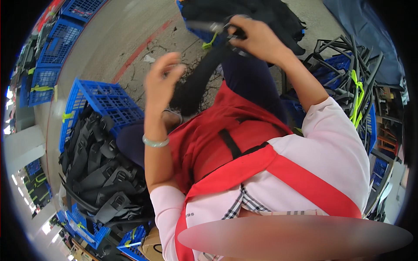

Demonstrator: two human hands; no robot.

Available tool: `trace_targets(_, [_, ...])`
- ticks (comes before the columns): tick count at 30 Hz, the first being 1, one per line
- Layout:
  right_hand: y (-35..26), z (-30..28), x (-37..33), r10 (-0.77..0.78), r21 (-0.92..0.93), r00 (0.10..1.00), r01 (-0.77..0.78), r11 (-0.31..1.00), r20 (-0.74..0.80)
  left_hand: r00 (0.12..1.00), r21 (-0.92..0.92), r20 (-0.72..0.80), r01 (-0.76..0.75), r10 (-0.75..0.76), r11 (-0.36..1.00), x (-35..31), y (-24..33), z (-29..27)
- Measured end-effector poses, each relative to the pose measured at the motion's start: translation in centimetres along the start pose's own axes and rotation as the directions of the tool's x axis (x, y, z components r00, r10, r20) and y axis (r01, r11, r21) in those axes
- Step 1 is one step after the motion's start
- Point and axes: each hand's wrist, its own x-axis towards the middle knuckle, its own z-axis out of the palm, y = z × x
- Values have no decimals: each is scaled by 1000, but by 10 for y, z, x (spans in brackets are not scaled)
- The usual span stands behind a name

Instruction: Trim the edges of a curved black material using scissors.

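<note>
Up at the far middle my right hand (257, 38) is closed round the dark handles of a pair of scissors. Their metal blades (204, 27) point left and are smeared by motion. Below that hand a black fabric strip (198, 82) slants down to the left, over the floor beside my knee. My left hand (162, 82) is raised just left of the strip, its thumb and fingers apart and somewhat blurred. Nothing shows in it, and it is apart from the strip. A pile of black fabric pieces (257, 13) lies on a blue crate beyond my right hand.
At the left, a blue crate (109, 102) stands beside many black buckled straps (100, 169). A crate of dark bent strips (335, 74) with a yellow-green tie (357, 100) is at the right. Black scraps litter the floor (152, 43). More blue crates (56, 43) line the far left.
</note>
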Motion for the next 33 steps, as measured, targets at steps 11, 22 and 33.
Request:
trace_targets(11, [266, -90, 45, 782, 637, 548, -497, 590, -296, 897, -264, -61, 408, -437, 874, -58, -84, -41])
trace_targets(22, [381, -44, 47, 916, 540, 343, -740, 401, -209, 898, 194, 149, 384, -414, 903, -54, -105, 4])
trace_targets(33, [289, -2, 43, 568, 187, 678, -552, 813, -467, 898, 320, 142, 357, -417, 878, -60, -114, 10])
